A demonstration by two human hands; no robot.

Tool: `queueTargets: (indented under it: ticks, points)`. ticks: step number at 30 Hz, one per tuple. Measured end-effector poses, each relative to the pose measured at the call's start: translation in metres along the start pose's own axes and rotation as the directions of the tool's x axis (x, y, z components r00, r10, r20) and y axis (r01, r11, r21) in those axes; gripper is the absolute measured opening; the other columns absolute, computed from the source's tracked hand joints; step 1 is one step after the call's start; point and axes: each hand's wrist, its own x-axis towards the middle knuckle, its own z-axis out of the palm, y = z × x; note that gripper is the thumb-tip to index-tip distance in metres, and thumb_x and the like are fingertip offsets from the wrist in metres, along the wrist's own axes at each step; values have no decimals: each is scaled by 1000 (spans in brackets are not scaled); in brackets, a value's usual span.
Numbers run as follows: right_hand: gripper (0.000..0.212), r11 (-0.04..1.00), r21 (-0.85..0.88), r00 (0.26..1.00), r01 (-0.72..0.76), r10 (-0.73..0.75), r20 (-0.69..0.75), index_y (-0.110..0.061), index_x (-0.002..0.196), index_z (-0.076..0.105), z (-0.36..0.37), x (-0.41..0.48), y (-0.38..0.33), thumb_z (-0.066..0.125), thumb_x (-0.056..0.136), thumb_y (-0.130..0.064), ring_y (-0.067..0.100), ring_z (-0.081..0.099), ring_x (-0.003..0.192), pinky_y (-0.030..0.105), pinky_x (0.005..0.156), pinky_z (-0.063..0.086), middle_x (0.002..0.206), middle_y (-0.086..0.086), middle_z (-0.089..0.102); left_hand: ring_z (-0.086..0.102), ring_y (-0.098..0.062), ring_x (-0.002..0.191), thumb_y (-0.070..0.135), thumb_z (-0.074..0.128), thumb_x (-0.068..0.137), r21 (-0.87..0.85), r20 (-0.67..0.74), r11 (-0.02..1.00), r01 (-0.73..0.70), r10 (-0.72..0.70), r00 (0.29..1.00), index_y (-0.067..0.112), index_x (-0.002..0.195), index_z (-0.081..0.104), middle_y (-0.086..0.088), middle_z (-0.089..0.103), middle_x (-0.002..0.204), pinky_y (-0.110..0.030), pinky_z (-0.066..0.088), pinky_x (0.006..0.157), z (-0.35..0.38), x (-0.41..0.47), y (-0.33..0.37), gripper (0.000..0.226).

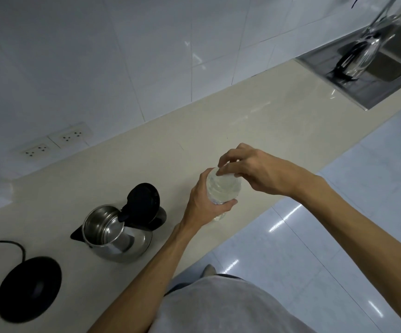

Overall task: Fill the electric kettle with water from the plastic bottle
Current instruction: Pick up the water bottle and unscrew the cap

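A steel electric kettle [113, 233] stands on the beige counter [194, 131] with its black lid [144, 203] flipped up, and the inside looks empty. To its right, a clear plastic bottle [223, 188] with water stands upright near the counter's front edge. My left hand [206, 205] is wrapped around the bottle's body. My right hand [249, 169] sits on top of the bottle, its fingertips closed around the cap, which is hidden under the fingers.
The kettle's black power base [29, 288] with its cord lies on the counter to the left. Two wall sockets [55, 143] sit in the tiled wall. A steel sink [374, 68] with a glass jug and tap is far right.
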Motion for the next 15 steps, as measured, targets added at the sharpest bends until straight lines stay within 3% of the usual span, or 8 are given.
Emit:
queueTargets:
  ticks: [3, 6, 10, 12, 15]
  points:
    - [55, 1000, 20, 1000, 5, -5, 3, -14, 122, 73, -1, 0, 3, 62, 81, 22, 29, 57, 97, 34, 71, 55, 123, 5, 68, 53, 23, 112, 35, 101, 66, 10, 2, 1000, -9, 9, 1000, 30, 145, 45, 36, 52, 126, -2, 46, 89, 1, 0, 0, 97]
    - [52, 999, 24, 1000, 21, -22, 17, -12, 117, 75, -5, 0, 2, 60, 81, 22, 31, 60, 103, 36, 76, 56, 124, 5, 69, 52, 23, 112, 34, 101, 66, 24, 0, 1000, -13, 13, 1000, 39, 140, 40, 35, 53, 125, 0, 44, 89, 1, 0, 1, 96]
    - [30, 1000, 9, 999, 3, -4, 53, -7, 106, 78, -10, 8, -6, 70, 81, 8, 32, 63, 107, 39, 78, 58, 120, 8, 72, 52, 26, 111, 31, 101, 68, 9, 12, 1000, -12, 12, 1000, 41, 137, 38, 34, 54, 122, 2, 42, 86, 1, 2, 1, 94]
    - [25, 1000, 6, 998, 21, -22, 58, -5, 98, 79, -11, 13, -9, 73, 80, 10, 34, 65, 104, 41, 75, 59, 114, 9, 74, 51, 26, 111, 32, 101, 68, 3, 19, 1000, -5, 5, 1000, 40, 138, 39, 34, 54, 122, 2, 42, 86, 1, 1, -1, 95]
    - [30, 996, 83, 999, 13, -16, 32, -7, 99, 80, -20, 14, -4, 72, 79, 13, 28, 64, 109, 32, 84, 55, 112, 5, 75, 52, 23, 114, 30, 102, 66, -8, 8, 1000, -18, 18, 1000, 31, 144, 43, 33, 53, 125, 0, 44, 88, 0, 0, -3, 97]
